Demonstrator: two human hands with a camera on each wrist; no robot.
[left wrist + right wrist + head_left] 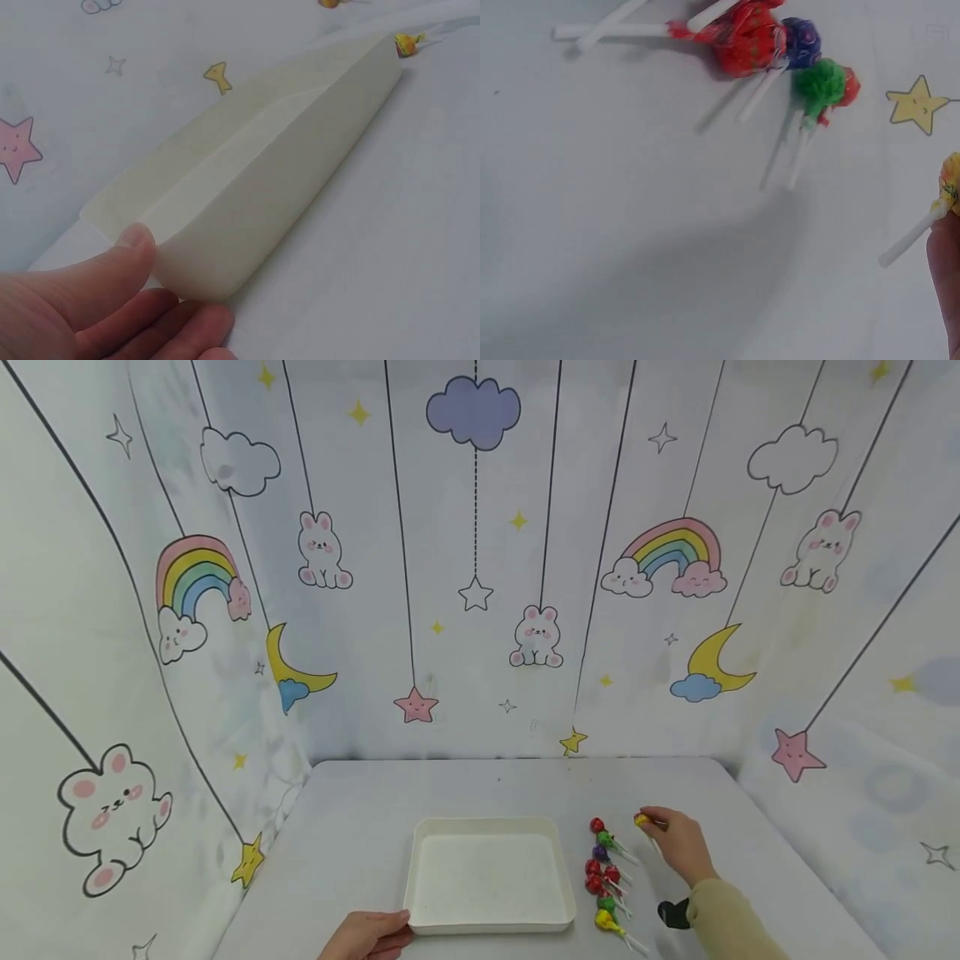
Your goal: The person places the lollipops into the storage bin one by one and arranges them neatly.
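Observation:
My left hand is at the near left corner of a white rectangular tray. In the left wrist view the thumb lies on the tray's rim while the fingers are against the corner from below, so the hand pinches it. My right hand pinches a yellow-wrapped lollipop by its head, its white stick pointing down. To the left of that hand lies a column of lollipops, among them a purple one, a green one and a red one.
At the near end of the column lies another yellow lollipop. All the sticks slant toward the right. A white table carries everything, with a cloth backdrop of rabbits, stars and clouds around it. A black band is at the right sleeve.

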